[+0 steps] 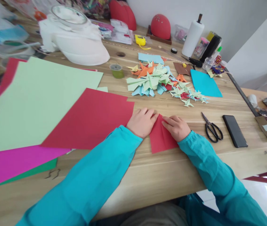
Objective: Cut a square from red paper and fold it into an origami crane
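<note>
Leftmost, big sheets are lying fanned over the wooden tabletop [161, 175]: a pale green sheet [36, 103] is overlapping a magenta sheet [11, 163], and a large red sheet [91, 119] is resting on top of both, its right edge reaching almost to the person's left hand [142, 121].

That hand, coming out of a teal sleeve [93, 175], is lying palm down with the fingers close together and pointing right. Its grip is flat and pinching nothing; the fingertips are pressing on the upper left edge of a folded red paper [161, 138].

The folded red paper is sitting flat on the tabletop between the two hands, near the front edge. It is showing a pointed top and a straight lower edge, with a crease running down from the point.

The right hand [176, 127] is mirroring the left, palm down, fingers pointing left and bearing on the paper's upper right edge. Its grip is likewise flat, closing on nothing. The fingertips of both hands are nearly meeting at the paper's point.

Behind the hands, a pile of folded paper figures [163, 83] in green, blue, orange and red is spreading beside a blue sheet [205, 83].

Further right, black scissors [212, 128] are lying just beside a dark phone [235, 131].
</note>
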Demonstrator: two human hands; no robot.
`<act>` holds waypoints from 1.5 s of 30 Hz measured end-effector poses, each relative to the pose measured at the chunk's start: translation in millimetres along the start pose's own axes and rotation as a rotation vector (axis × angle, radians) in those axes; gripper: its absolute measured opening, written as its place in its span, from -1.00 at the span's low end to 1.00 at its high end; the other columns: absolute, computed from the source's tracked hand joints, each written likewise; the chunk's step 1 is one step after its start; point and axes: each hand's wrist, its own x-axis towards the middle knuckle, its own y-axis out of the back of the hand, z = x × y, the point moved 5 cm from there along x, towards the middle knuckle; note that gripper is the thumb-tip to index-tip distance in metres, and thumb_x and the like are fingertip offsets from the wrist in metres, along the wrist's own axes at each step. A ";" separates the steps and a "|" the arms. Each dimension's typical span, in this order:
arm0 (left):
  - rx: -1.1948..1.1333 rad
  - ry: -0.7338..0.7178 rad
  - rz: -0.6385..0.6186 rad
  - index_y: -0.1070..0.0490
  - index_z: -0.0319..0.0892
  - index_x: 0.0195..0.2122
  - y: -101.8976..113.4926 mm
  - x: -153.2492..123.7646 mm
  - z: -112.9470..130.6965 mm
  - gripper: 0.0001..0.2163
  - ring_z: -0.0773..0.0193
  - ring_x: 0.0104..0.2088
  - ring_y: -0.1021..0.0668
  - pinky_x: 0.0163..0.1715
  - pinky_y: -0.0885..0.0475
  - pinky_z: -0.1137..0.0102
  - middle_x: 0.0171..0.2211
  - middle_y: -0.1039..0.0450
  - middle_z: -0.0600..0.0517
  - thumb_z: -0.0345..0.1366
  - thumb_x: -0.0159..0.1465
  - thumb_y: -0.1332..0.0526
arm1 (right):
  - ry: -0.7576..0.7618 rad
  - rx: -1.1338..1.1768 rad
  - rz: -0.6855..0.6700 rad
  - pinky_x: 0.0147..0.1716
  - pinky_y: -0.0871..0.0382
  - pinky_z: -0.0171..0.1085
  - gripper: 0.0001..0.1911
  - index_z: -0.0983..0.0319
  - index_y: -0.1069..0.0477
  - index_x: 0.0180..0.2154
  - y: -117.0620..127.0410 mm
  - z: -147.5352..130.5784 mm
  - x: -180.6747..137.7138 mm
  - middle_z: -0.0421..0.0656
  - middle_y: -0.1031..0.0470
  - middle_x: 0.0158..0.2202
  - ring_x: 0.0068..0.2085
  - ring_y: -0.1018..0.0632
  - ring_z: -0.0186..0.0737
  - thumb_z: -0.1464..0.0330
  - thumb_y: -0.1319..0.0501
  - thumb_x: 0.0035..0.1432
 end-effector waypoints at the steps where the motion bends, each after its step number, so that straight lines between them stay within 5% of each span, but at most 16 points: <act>1: 0.004 -0.001 -0.001 -0.39 -0.17 -0.03 -0.1 -0.1 -0.1 -0.70 0.07 -0.20 -0.41 -0.31 -0.29 0.20 -0.16 -0.43 -0.13 -0.38 0.30 0.05 | -0.005 0.007 -0.005 -0.29 -0.30 -0.19 -0.71 0.24 -0.47 -0.11 0.0 0.1 0.2 -0.07 -0.45 0.02 -0.16 -0.40 -0.16 0.49 -0.02 0.25; 28: -0.032 0.005 0.058 -0.40 -0.23 -0.05 -3.0 -2.2 -3.5 -0.71 0.04 -0.21 -0.41 -0.33 -0.28 0.17 -0.15 -0.46 -0.13 -0.39 0.28 0.01 | -0.001 -0.006 0.001 -0.31 -0.30 -0.19 -0.69 0.25 -0.48 -0.13 1.3 -0.9 0.7 -0.09 -0.45 0.02 -0.16 -0.39 -0.15 0.49 0.01 0.26; 34: -0.207 0.018 0.064 -0.45 -0.14 -0.13 -7.2 -3.1 -6.4 -0.73 0.10 -0.13 -0.41 -0.20 -0.30 0.21 -0.13 -0.44 -0.10 -0.30 0.31 0.03 | -0.021 0.023 -0.041 -0.29 -0.31 -0.18 -0.69 0.23 -0.46 -0.10 -0.6 -0.1 1.1 -0.05 -0.43 0.03 -0.14 -0.39 -0.15 0.50 0.00 0.26; 40: -0.253 -0.153 0.104 -0.49 -0.22 -0.17 -9.2 -4.2 0.2 -0.71 0.12 -0.14 -0.42 -0.14 -0.35 0.23 -0.15 -0.46 -0.12 -0.36 0.28 0.03 | -0.013 0.005 -0.033 -0.30 -0.31 -0.19 -0.71 0.23 -0.46 -0.11 0.3 -0.6 1.3 -0.08 -0.44 0.03 -0.16 -0.40 -0.16 0.49 -0.02 0.25; 45: -0.306 -0.136 0.135 -0.49 -0.27 -0.17 -2.7 -5.0 -0.1 -0.69 0.11 -0.19 -0.43 -0.18 -0.38 0.20 -0.19 -0.47 -0.16 -0.30 0.29 0.02 | -0.018 0.015 -0.037 -0.27 -0.31 -0.18 -0.70 0.22 -0.46 -0.10 -0.3 -0.2 0.9 -0.07 -0.43 0.04 -0.14 -0.39 -0.16 0.50 -0.02 0.25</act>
